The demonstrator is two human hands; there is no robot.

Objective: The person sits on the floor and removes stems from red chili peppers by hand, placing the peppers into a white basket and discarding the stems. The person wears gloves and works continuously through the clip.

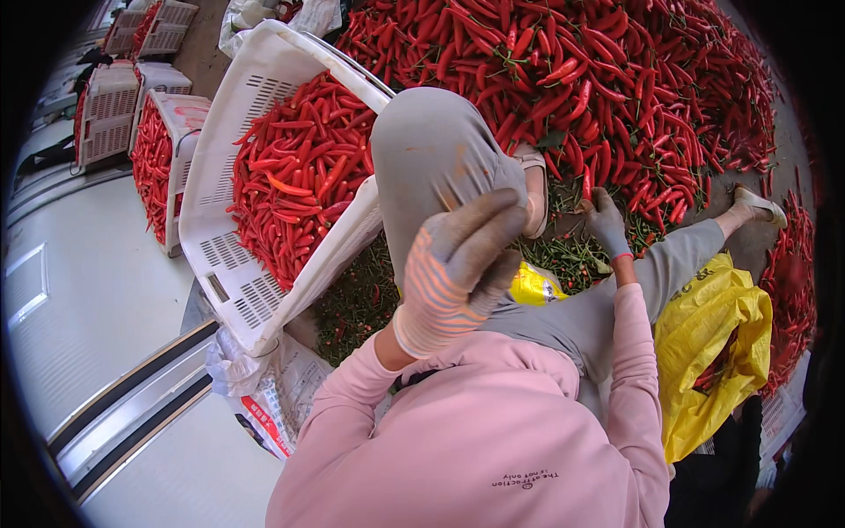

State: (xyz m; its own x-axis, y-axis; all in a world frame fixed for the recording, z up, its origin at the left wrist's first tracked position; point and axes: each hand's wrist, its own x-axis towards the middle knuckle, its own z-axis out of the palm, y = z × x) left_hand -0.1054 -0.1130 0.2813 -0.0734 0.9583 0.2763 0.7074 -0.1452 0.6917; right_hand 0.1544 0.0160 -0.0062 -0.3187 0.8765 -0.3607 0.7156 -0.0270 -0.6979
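Note:
My left hand [462, 264], in a striped knit glove with grey-coated fingers, is raised in front of my bent knee. Its fingers curl inward, and whether they hold anything is hidden. On the right, my gloved right hand [605, 224] grips a red chili pepper [587, 183] near its lower end, at the edge of a large heap of red chili peppers [561, 72]. Left of my knee, a white plastic crate [221, 165] stands tilted in the view and holds many stemless-looking red chilies [300, 178]. Green stems [561, 254] lie scattered on the ground between my legs.
A yellow plastic sack [700, 330] lies beside my outstretched leg, near more chilies [792, 277]. Other chili-filled crates [178, 119] stand at upper left. A white printed bag [297, 369] is below the near crate, beside a pale panelled surface [105, 251].

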